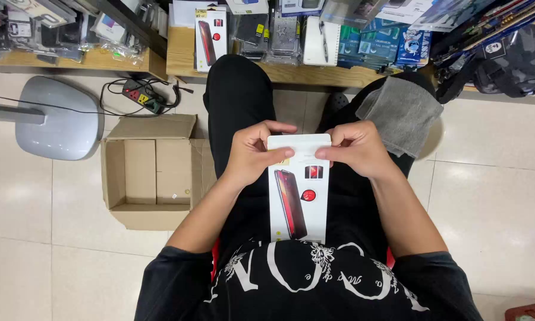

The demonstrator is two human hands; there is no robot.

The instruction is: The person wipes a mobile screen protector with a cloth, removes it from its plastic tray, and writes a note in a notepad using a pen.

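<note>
A flat white package (298,190) showing a phone is held upright over the lap, its far end pinched by the left hand (252,153) and right hand (355,150), leaving its printed face readable, beside an open cardboard box (151,172) on the floor.

Pale tiled floor (493,202) under bright light, wooden shelving (291,72) along the top, open cardboard box (151,172) left.

Open cardboard box (154,172) on floor; grey cloth (401,114) on knee; power strip (142,95).
</note>
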